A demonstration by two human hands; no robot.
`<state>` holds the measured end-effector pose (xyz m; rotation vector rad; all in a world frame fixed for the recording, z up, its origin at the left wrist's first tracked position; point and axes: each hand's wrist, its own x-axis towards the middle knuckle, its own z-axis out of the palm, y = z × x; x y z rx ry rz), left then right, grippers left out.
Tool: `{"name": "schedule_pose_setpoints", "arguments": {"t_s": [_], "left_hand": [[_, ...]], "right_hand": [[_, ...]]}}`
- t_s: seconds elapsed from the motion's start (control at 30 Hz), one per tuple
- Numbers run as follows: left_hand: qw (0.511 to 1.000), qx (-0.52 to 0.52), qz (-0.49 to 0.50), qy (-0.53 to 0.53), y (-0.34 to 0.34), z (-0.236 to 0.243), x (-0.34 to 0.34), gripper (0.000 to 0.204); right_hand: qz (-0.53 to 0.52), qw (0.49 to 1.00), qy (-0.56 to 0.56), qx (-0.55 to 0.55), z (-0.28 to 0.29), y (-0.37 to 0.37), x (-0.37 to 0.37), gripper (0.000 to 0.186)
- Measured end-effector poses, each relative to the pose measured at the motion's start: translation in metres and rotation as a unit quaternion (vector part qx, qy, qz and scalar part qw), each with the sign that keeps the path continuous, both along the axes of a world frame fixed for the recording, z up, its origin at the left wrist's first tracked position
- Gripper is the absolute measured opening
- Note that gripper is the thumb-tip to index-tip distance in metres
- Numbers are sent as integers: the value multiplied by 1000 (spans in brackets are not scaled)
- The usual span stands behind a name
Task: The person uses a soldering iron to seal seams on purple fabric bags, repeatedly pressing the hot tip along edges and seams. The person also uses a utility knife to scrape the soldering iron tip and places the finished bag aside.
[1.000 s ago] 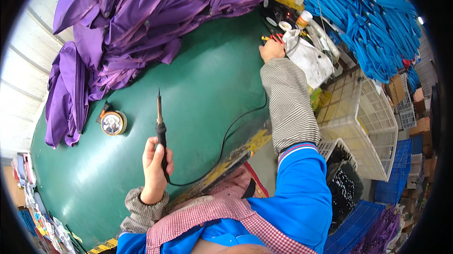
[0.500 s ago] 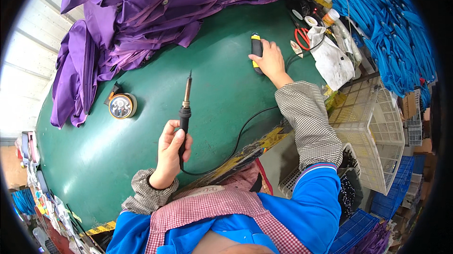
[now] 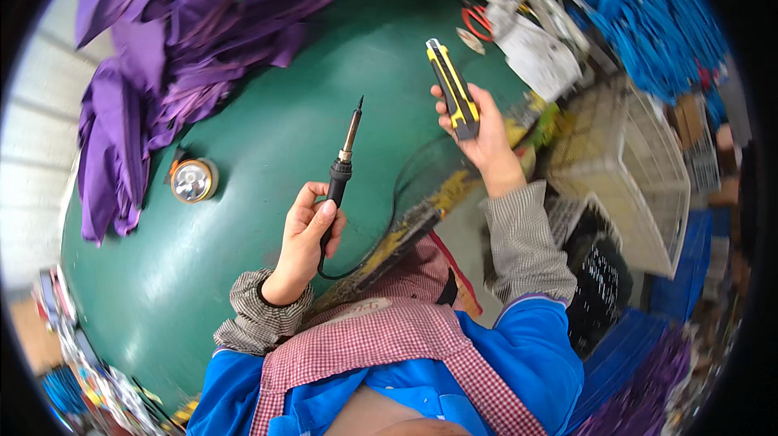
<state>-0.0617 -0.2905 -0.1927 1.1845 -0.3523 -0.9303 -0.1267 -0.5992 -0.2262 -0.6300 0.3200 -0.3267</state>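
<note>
My left hand (image 3: 312, 224) is closed round the black handle of a soldering iron (image 3: 341, 168), its metal tip pointing up and slightly right. A black cord runs from the handle's lower end along the table edge. In my right hand (image 3: 489, 138), raised over the table's right side, lies a yellow and black utility knife (image 3: 454, 89), tilted with its metal-tipped end away from me. My fingers wrap its lower part. Both tools are held above the green tabletop (image 3: 267, 152), apart from each other.
A pile of purple fabric (image 3: 194, 39) covers the far left. A round clear-topped container (image 3: 194, 181) stands at left. Red-handled scissors (image 3: 476, 24) and a white cloth (image 3: 535, 51) lie far right, near blue strips (image 3: 640, 23). A white plastic crate (image 3: 624, 168) stands beside the table.
My right hand has lifted the utility knife off the tabletop and brought it nearer to me, turning the palm up. My left hand has shifted slightly right, tilting the soldering iron.
</note>
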Motion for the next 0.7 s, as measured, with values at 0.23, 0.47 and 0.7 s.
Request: {"name": "schedule_pose_setpoints", "arguments": {"t_s": [0.23, 0.47, 0.7], "left_hand": [[962, 62, -265, 7, -56, -1, -48, 27], [922, 68, -380, -45, -107, -26, -110, 34], [908, 116, -401, -3, -135, -43, -150, 28]], "right_hand": [[-181, 981, -23, -60, 3, 78, -185, 38], [-329, 941, 54, -66, -16, 109, -263, 47], [-333, 938, 77, -63, -41, 95, -303, 50]]}}
